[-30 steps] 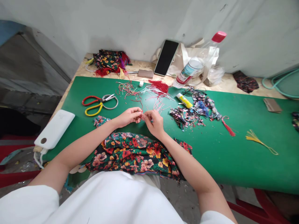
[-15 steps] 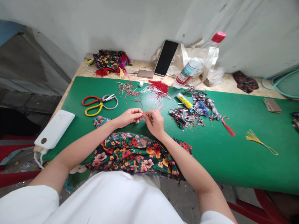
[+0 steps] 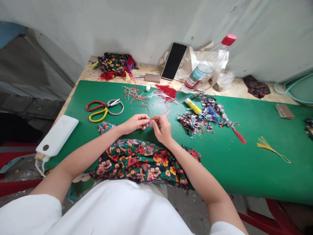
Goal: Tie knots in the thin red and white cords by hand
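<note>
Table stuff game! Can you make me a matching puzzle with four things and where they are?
Things:
1 scissors
2 phone
3 yellow tassel
4 glue tube

Places:
A leaning on the wall
B far right on the green mat
C beside the fabric scraps
D left of the hands

Pairs: 1-D, 2-A, 3-B, 4-C

I see a surface [image 3: 244, 169] under a green cover, with bare chipboard along the back edge. On the green lie red and yellow scissors [image 3: 104, 107], a white power bank [image 3: 57, 134], floral cloth [image 3: 141, 160], loose red cords [image 3: 161, 93], a glue stick [image 3: 193, 105], fabric scraps [image 3: 202, 117] — also a red tassel [image 3: 238, 133] and a yellow tassel [image 3: 271, 146]. At the back, a phone [image 3: 174, 60] and a bottle [image 3: 207, 65].
</note>
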`<state>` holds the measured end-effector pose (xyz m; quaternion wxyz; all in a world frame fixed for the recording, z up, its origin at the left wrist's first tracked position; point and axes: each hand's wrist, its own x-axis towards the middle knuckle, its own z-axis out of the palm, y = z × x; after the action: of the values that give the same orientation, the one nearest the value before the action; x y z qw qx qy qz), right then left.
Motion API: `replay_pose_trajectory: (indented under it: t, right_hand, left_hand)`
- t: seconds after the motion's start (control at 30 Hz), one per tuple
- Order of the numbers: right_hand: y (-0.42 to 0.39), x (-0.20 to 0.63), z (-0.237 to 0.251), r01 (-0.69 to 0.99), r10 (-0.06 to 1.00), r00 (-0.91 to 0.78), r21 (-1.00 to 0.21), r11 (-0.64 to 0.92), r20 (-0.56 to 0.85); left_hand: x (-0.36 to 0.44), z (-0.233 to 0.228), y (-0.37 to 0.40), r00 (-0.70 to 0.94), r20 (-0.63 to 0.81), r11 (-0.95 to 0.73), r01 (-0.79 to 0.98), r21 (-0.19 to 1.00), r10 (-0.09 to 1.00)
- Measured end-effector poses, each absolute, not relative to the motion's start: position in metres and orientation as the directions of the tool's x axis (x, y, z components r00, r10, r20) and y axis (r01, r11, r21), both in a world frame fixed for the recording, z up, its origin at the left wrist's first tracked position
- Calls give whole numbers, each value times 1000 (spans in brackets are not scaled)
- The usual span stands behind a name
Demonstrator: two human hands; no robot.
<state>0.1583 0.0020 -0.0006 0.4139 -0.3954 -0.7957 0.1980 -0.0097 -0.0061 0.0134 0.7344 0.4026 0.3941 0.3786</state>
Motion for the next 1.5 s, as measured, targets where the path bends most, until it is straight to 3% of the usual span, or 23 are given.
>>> replay_pose_trajectory:
  t: [0.9, 1.13, 1.5]
  right_hand:
    - [4, 157, -4, 465, 771, -365, -616, 636, 521]
    - [4, 159, -1, 400, 816, -390, -719, 568, 427]
    - [10, 161, 0, 277, 818, -420, -804, 527, 392]
  left_hand:
    - [-10, 13, -6, 404, -270, 372, -199, 907, 874]
    - [-11, 13, -6, 414, -287, 399, -215, 891, 864]
    - [-12, 12, -5, 454, -248, 355, -167, 920, 856]
